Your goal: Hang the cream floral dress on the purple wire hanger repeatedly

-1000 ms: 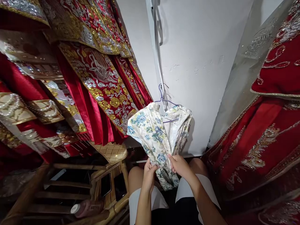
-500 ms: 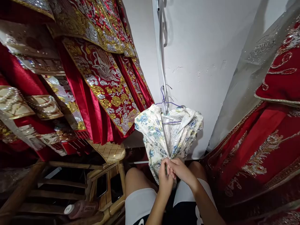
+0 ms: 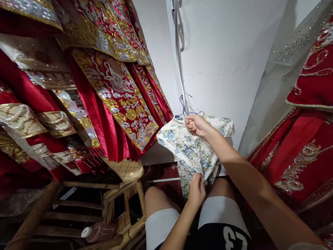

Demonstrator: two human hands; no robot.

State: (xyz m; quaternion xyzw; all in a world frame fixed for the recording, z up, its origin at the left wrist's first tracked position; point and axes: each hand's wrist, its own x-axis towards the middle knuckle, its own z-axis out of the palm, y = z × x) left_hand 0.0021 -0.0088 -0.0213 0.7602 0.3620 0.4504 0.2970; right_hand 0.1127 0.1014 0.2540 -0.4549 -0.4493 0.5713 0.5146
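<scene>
A white dress [image 3: 171, 139] with blue and yellow flowers and short sleeves hangs on a thin purple hanger [image 3: 181, 100]; its lower end is partly hidden. My right hand [image 3: 195, 125] is closed in a pinch at the neckline, at the top of the front seam. The small part between its fingertips looks like a zipper pull but is mostly hidden. Lower down, my left hand [image 3: 197, 189] grips the fabric at the bottom of that seam. Between the two hands the front is closed and drawn fairly straight.
Red gowns with gold and silver embroidery [image 3: 130, 100] hang at left, and another red gown [image 3: 307, 139] at right. A metal pole [image 3: 178, 52] runs along the white wall. On a bamboo chair [image 3: 122, 239] at lower left lie two phones [image 3: 135, 208] and a capped bottle [image 3: 99, 232].
My right hand has moved up from the waist to the neckline, and the dress's open front has closed. My left hand stays low on the seam, now apart from the right.
</scene>
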